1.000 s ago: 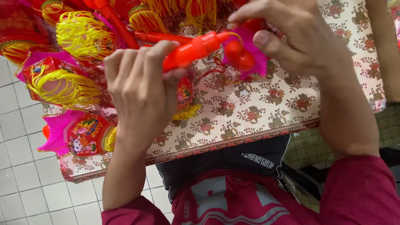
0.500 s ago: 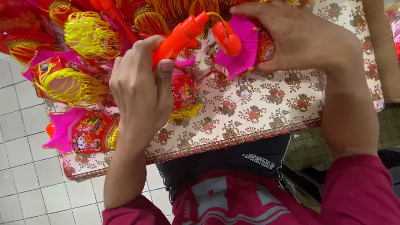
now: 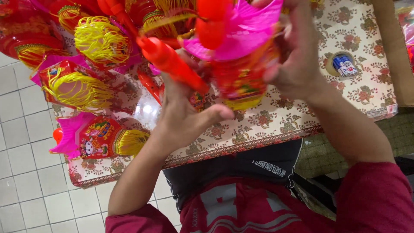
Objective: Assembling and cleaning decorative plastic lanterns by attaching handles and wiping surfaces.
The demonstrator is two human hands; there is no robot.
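My left hand [image 3: 185,112] grips an orange-red plastic handle stick [image 3: 170,64] that slants up to the left. My right hand [image 3: 297,56] is closed around a small red paper lantern [image 3: 241,80] with a pink frilled top [image 3: 241,30] and a yellow fringe at the bottom. An orange bulb piece [image 3: 213,23] sits inside the pink frill, right by the end of the handle stick. Both hands hold these close together above the floral tablecloth [image 3: 276,121].
Several more red lanterns with yellow fringes and pink frills lie at the left of the table [image 3: 92,138]. Two blue batteries [image 3: 345,65] stand inside a tape roll at the right. A cardboard box edge [image 3: 394,51] is at the far right. White floor tiles [image 3: 21,172] lie at the left.
Both hands have brought the lantern and the handle stick up nearer the camera. The stick now tilts steeply, and my left hand has shifted to grip it from below.
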